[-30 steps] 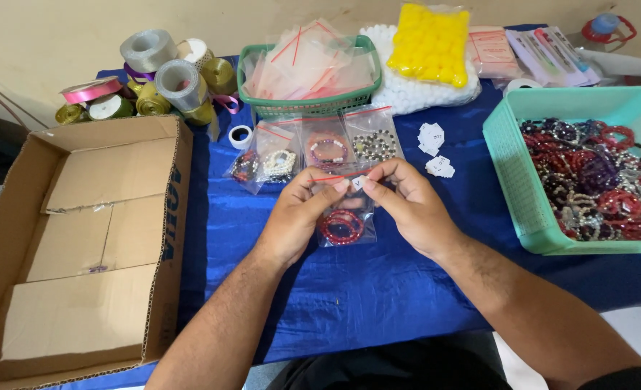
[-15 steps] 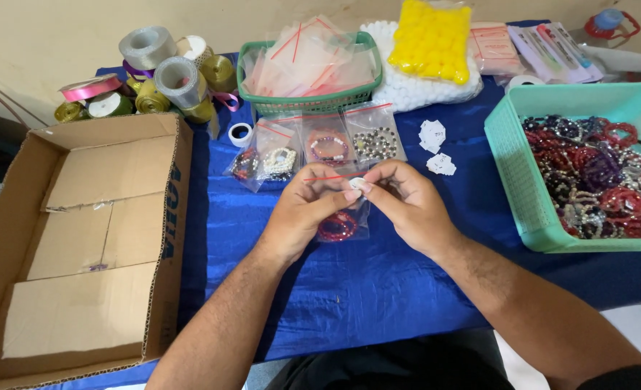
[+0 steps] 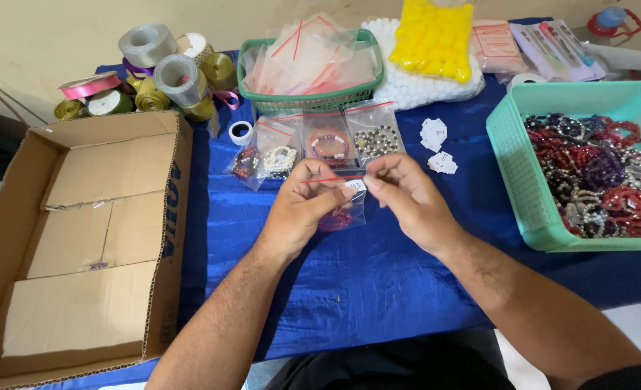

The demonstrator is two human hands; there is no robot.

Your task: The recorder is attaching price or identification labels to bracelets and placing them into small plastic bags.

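Plastic bag in hand: small zip bag (image 3: 338,206) with red bracelets, just before the packed row.
Left hand (image 3: 302,209): pinching the bag's top.
Right hand (image 3: 403,202): fingers pinched at the white tag (image 3: 355,185).
Packed: four filled bags (image 3: 313,148) lined up.
Left: loose bracelets fill the teal basket (image 3: 512,180), right of the row.

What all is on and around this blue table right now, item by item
held bag: one, clear with red bracelets, between both hands
filled bags: four, clear, behind the hands
white tags: two small piles, right of those bags
tape roll: one, white, beside the bags
green basket: one, empty bags inside, rear centre
teal basket: one, loose bracelets, right
ribbon spools: several, silver, gold, pink, rear left
cardboard box: one, brown, left
yellow balls: one bag, rear
left hand: grips the bag
right hand: pinches its top
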